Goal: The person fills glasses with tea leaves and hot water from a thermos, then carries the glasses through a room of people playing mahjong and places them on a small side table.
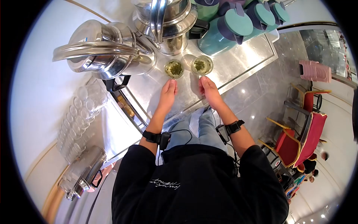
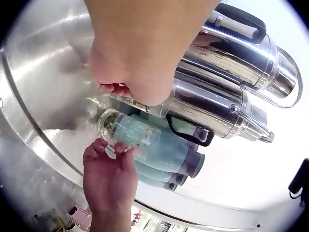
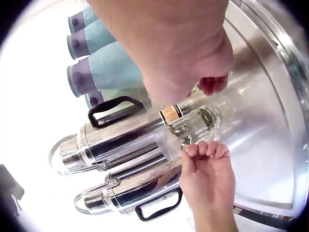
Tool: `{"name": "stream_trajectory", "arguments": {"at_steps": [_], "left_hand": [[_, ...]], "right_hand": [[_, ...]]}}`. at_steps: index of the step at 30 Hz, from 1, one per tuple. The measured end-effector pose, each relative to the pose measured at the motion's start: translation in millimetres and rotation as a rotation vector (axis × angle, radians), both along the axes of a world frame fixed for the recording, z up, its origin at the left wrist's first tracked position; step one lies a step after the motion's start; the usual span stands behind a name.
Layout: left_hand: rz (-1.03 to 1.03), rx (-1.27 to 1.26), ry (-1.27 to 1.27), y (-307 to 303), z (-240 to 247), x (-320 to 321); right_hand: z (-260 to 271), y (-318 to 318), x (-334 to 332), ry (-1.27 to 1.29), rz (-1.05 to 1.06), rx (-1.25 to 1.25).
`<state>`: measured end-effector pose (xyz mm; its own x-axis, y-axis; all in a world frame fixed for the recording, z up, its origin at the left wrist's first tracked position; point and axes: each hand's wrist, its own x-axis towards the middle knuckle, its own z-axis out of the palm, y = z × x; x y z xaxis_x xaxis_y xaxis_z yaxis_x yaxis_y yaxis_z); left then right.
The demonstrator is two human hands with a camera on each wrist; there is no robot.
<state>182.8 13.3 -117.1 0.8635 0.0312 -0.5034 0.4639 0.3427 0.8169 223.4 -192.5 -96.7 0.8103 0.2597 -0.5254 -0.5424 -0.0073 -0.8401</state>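
Note:
Two clear glass cups hold pale liquid with green leaves, side by side over the metal counter. In the head view my left hand (image 1: 169,96) pinches the left glass cup (image 1: 174,69) at its near side, thumb on top. My right hand (image 1: 211,92) pinches the right glass cup (image 1: 202,65) by a short handle at its near side. The left wrist view shows the right hand (image 2: 110,181) with curled fingertips at its cup. Seen from the right wrist, the left hand (image 3: 210,175) has bent fingers at the bottom of its cup. Each wrist hides most of its own hand's grip.
Steel vacuum flasks (image 1: 99,48) with black handles stand behind and left of the cups. Teal jugs (image 1: 220,35) line the back right of the metal counter (image 1: 238,69). Rows of empty glasses (image 1: 80,119) and a steel pot (image 1: 84,168) stand at left; red chairs (image 1: 289,147) at right.

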Motion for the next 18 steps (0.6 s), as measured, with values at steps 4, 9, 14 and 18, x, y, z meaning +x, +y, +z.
{"name": "stream_trajectory", "arguments": {"at_steps": [4,9,14,18], "left_hand": [[0.091,-0.017,0.034,-5.1,4.2,0.7],[0.073,0.003,0.028,-6.5,5.5,0.2],[-0.016,0.086,0.044,-1.2,8.6,-7.2],[-0.081,0.143,0.042,-11.8,39.1,-19.2]], "right_hand": [[0.2,-4.1,2.2,-0.037,-0.009,-0.052],[7.1,-11.7,4.6,-0.040,-0.025,-0.067],[25.3,-32.8,-6.1,-0.054,-0.030,-0.070],[45.2,-66.3,-32.7,-0.039,-0.036,-0.114]]}}
